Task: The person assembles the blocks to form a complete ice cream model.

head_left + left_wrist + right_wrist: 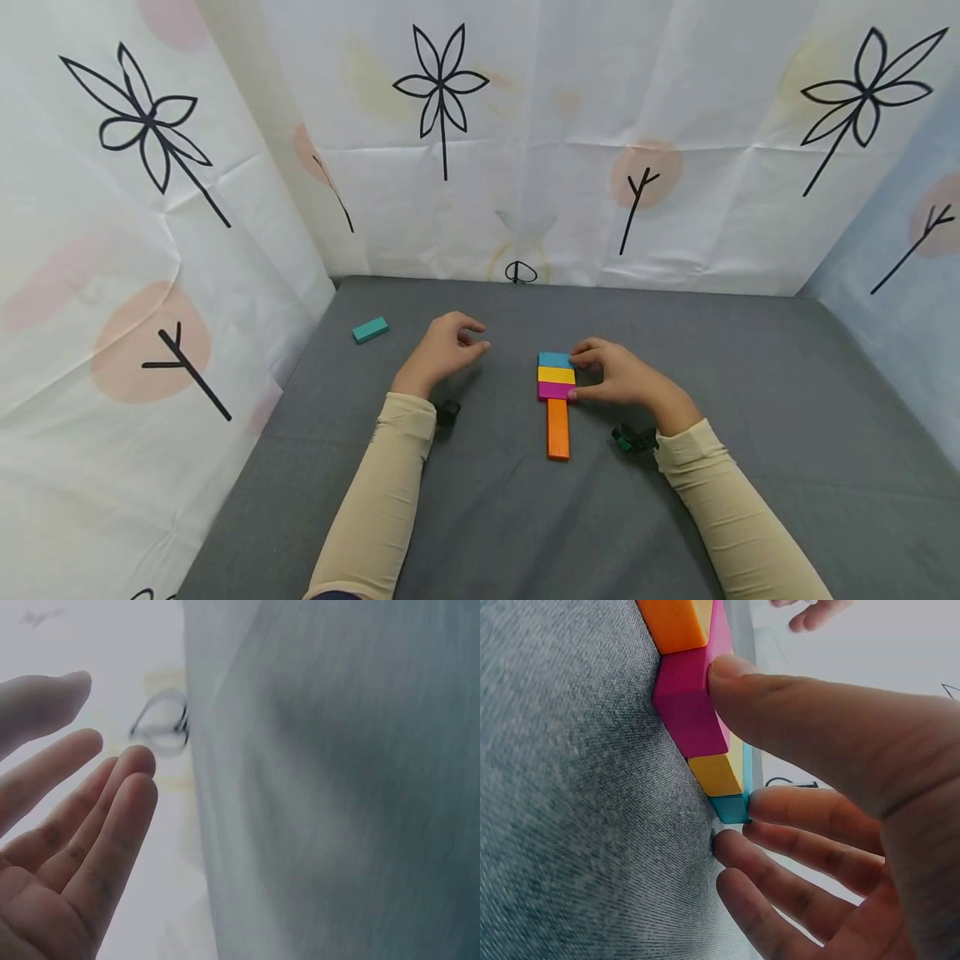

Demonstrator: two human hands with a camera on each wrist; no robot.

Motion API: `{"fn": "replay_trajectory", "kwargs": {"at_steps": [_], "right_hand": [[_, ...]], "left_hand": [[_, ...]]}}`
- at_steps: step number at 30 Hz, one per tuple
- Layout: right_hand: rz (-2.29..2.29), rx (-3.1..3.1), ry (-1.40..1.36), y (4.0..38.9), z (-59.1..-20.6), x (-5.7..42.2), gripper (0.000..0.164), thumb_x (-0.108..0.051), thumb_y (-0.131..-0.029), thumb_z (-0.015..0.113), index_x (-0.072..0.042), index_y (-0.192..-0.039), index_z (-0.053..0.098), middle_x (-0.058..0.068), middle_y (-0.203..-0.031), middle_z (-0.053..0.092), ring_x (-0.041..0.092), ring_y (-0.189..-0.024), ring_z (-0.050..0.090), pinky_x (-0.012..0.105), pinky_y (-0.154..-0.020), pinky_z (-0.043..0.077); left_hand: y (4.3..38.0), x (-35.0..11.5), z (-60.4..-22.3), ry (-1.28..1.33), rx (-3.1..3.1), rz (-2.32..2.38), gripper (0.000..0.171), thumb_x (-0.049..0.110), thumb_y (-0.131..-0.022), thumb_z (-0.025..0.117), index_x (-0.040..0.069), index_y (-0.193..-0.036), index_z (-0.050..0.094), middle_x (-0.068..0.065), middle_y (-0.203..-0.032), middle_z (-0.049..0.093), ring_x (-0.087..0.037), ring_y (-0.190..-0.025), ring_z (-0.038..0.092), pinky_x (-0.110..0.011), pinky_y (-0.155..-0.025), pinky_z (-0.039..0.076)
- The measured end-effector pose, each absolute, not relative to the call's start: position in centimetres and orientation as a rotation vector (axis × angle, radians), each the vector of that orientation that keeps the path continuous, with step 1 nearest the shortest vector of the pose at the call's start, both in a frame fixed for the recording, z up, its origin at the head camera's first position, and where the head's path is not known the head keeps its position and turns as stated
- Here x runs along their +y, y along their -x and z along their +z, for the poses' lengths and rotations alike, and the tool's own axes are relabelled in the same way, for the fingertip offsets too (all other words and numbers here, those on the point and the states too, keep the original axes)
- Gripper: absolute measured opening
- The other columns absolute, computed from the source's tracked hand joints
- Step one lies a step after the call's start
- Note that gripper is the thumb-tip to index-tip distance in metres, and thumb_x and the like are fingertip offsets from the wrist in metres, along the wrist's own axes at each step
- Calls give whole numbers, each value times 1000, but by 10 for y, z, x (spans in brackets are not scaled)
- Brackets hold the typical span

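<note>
My right hand (pixel 618 375) is beside a flat row of blocks in the head view. Its thumb touches the right end of the magenta block (pixel 690 705), and its index fingertip is at the end of the blue block (pixel 729 808). Between these two lies a yellow block (pixel 557 375). An orange block (pixel 558 429) extends lengthwise from the magenta one towards me. To the left of the row, my left hand (pixel 444 354) hovers over the table with relaxed, slightly bent fingers and holds nothing. Those fingers (pixel 112 847) also show in the left wrist view.
A teal block (pixel 371 330) lies by itself near the table's far left, beyond my left hand. Dark grey cloth (pixel 480 500) covers the table. White printed sheets (pixel 562 100) hang behind it and along both sides.
</note>
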State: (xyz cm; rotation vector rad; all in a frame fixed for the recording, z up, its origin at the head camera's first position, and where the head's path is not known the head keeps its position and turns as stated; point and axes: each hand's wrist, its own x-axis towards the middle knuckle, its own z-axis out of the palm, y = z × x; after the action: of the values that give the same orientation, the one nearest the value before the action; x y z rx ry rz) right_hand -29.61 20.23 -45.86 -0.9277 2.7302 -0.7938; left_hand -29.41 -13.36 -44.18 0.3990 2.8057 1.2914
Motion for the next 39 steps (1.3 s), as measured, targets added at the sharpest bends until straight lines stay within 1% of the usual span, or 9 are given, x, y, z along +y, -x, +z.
{"fn": "replay_trajectory", "kwargs": {"at_steps": [5, 11, 16, 21, 25, 29, 34, 39], "right_hand": [[-794, 2725, 901, 296, -458, 202, 59, -31, -90, 88, 3, -135, 70, 20, -139, 62, 36, -114, 66, 56, -101, 58], [-795, 2709, 880, 295, -458, 201, 60, -31, -90, 87, 3, -136, 70, 20, -139, 62, 36, -116, 66, 56, -102, 57], [-793, 2706, 875, 295, -458, 201, 59, -30, -91, 87, 4, -136, 69, 20, -140, 62, 36, -116, 66, 56, -101, 58], [-798, 2701, 868, 295, -456, 201, 60, -30, -91, 87, 4, -136, 69, 20, -140, 62, 36, -115, 66, 56, -101, 58], [-799, 2699, 865, 295, -456, 202, 60, -31, -91, 87, 4, -137, 69, 20, -141, 61, 36, -116, 66, 56, -102, 58], [-809, 2700, 859, 295, -457, 203, 59, -30, -91, 87, 4, -137, 69, 20, -141, 61, 37, -115, 66, 56, -101, 58], [-815, 2701, 855, 295, -457, 202, 59, -29, -91, 87, 3, -137, 69, 20, -140, 61, 37, -116, 66, 55, -101, 58], [-812, 2695, 861, 296, -458, 201, 59, -29, -91, 87, 4, -137, 69, 20, -141, 61, 37, -118, 66, 55, -102, 58]], "left_hand": [[294, -169, -436, -265, 2890, 1349, 32, 22, -102, 73, 8, -131, 72, -17, -140, 62, -35, -116, 69, -50, -91, 60], [292, -217, -436, -109, 2956, 1366, 37, 26, -103, 72, 8, -136, 71, -19, -142, 61, -38, -120, 66, -55, -93, 59], [288, -259, -437, 43, 3006, 1386, 41, 26, -104, 70, 4, -139, 68, -22, -142, 63, -41, -126, 63, -58, -98, 57], [283, -291, -443, 189, 2989, 1430, 45, 25, -105, 68, -1, -142, 65, -26, -147, 59, -45, -130, 60, -60, -102, 55], [283, -304, -450, 266, 2953, 1427, 48, 25, -105, 68, -1, -145, 62, -27, -152, 55, -46, -132, 59, -60, -103, 55], [286, -307, -455, 283, 2901, 1421, 52, 24, -105, 68, -1, -149, 58, -28, -155, 53, -47, -134, 59, -61, -105, 54], [294, -307, -458, 256, 2860, 1365, 55, 22, -105, 67, -4, -152, 53, -31, -154, 51, -48, -137, 56, -60, -108, 53], [299, -307, -461, 252, 2856, 1298, 54, 21, -105, 67, -6, -151, 53, -32, -150, 53, -48, -136, 57, -59, -107, 53]]}}
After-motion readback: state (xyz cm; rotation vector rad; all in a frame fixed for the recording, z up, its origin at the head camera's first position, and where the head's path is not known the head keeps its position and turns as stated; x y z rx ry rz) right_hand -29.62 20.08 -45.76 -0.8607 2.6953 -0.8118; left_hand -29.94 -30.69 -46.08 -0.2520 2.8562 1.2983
